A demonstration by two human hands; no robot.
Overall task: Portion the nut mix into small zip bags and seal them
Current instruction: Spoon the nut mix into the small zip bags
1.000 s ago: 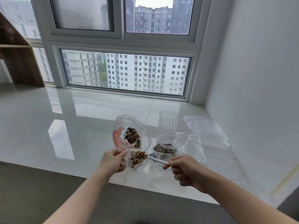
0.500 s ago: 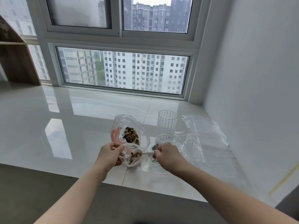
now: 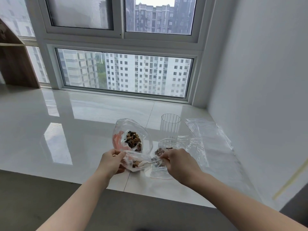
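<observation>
My left hand [image 3: 110, 162] pinches the rim of a small clear zip bag [image 3: 133, 160], holding its mouth open just above the white sill. My right hand [image 3: 176, 161] grips a white plastic spoon [image 3: 147, 163] whose bowl is inside that bag, among a few nuts. Behind it stands a larger clear bag of nut mix [image 3: 132, 139] with a reddish patch on its left side. Another small bag with nuts [image 3: 164, 151] lies partly hidden behind my right hand.
A ribbed clear glass [image 3: 170, 126] stands behind the bags. Flat empty plastic bags [image 3: 210, 137] lie to the right, near the white wall. The glossy sill [image 3: 66, 130] runs left to a wooden shelf [image 3: 15, 64]; its front edge is just below my hands.
My right hand has moved left with the spoon, bringing its bowl from outside into the small bag. My left hand has kept hold of the bag's rim.
</observation>
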